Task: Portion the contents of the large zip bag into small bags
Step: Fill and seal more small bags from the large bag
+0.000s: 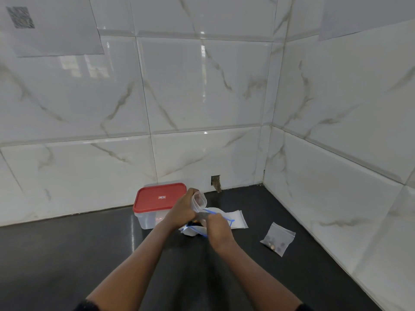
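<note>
The fingers (191, 194) of the left hand (183, 209) are curled round the upper part of a small clear plastic bag (199, 200), gripping it just below its mouth. The mouth stands open and turned up, toward the wall, a little above centre of the lower half of the frame. The right hand (217, 224) sits just to the right of and below the left, its fingers bent inward toward the lower end of the small bag. Motion blur covers the spot, so it cannot be told whether they pinch the bag, some of the contents, or nothing.

Under and behind both hands lies the large clear zip bag with a blue seal line (233, 218), flat and crumpled on the black glossy countertop (67, 254); small dark pieces show at its opening between the two wrists. To the right of it, well apart, a second small clear bag holding dark and brownish pieces (278, 239) lies flat on the countertop, in the lower right of the frame.

Left of the hands, against the wall, stands a clear rectangular plastic box with a red lid (160, 198); the left hand overlaps its right edge in the view. White marble-patterned wall tiles (202, 97) fill the upper frame and meet in a corner on the right. A small dark hole (216, 182) breaks the tile just above the countertop. A pale sheet with a blurred square code (56, 28) hangs in the upper left.
</note>
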A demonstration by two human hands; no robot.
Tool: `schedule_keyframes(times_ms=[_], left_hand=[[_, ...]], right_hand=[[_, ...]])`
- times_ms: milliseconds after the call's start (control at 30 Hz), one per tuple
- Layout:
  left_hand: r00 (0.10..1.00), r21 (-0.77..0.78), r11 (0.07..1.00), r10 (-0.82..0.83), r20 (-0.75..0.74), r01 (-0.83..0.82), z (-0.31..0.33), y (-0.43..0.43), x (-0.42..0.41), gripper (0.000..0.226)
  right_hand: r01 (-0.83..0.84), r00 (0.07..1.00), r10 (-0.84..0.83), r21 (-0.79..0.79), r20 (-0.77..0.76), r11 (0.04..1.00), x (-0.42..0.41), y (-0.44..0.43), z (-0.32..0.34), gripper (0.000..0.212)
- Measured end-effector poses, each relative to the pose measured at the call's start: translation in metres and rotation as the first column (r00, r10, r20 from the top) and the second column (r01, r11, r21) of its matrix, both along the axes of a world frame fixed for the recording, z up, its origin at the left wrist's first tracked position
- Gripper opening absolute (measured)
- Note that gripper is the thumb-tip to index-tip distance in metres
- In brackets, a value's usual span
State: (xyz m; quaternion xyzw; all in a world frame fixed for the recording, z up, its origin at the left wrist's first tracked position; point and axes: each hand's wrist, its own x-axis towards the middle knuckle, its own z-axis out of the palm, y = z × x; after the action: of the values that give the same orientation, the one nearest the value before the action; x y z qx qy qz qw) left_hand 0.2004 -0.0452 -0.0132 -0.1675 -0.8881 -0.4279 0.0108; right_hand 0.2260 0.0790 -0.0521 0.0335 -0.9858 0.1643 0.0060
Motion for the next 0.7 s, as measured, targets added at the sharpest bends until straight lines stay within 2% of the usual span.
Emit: schedule_keyframes(times_ms=[100,200,267,333,400,433,500,567,600,700], left_hand=[[1.0,0.024,1.0,-0.017,-0.014,0.017,-0.003,0.004,0.0,0.061],[0.999,0.033,0.999,-0.019,-0.03,0.02,-0.004,0.006,-0.001,0.053],[0.999,0.028,1.0,-0.002,-0.036,0.003,-0.006,0.006,-0.002,0.052],[0.999,0.03,1.0,0.009,-0.044,-0.008,-0.009,0.006,-0.002,0.051],[0.998,0.007,1.0,-0.008,-0.066,0.008,-0.01,0.006,-0.001,0.052],[0.997,-0.016,1.0,-0.027,-0.078,0.026,-0.011,0.006,0.0,0.052],[0.995,-0.034,0.998,-0.058,-0.085,0.055,-0.013,0.007,0.001,0.053],[0.996,-0.001,0.999,-0.052,-0.071,0.052,-0.015,0.008,0.0,0.052],[0.997,0.014,0.999,-0.049,-0.064,0.05,-0.016,0.008,0.0,0.051],[0.995,0.005,0.997,-0.078,-0.055,0.079,-0.017,0.009,0.001,0.049]], right_hand=[[0.014,0.998,-0.018,0.06,0.058,0.998,-0.003,0.003,-0.003,0.032],[0.006,1.0,-0.007,0.037,0.027,0.999,-0.002,0.001,-0.005,0.029],[-0.028,0.993,0.033,0.045,-0.112,0.999,0.007,0.0,-0.007,0.025],[-0.161,0.95,0.206,0.196,-0.235,0.967,0.021,0.001,-0.015,0.024],[-0.344,0.915,0.393,0.332,-0.094,0.879,0.031,0.002,-0.026,0.029],[-0.391,0.907,0.421,0.368,-0.002,0.844,0.034,0.003,-0.028,0.032],[-0.348,0.932,0.362,0.309,0.016,0.885,0.03,0.007,-0.029,0.031],[-0.208,0.976,0.216,0.153,-0.038,0.966,0.021,0.006,-0.028,0.031],[-0.151,0.986,0.156,0.087,-0.053,0.985,0.017,0.005,-0.026,0.032],[-0.038,0.996,0.039,0.014,-0.076,0.999,0.007,0.003,-0.018,0.031]])
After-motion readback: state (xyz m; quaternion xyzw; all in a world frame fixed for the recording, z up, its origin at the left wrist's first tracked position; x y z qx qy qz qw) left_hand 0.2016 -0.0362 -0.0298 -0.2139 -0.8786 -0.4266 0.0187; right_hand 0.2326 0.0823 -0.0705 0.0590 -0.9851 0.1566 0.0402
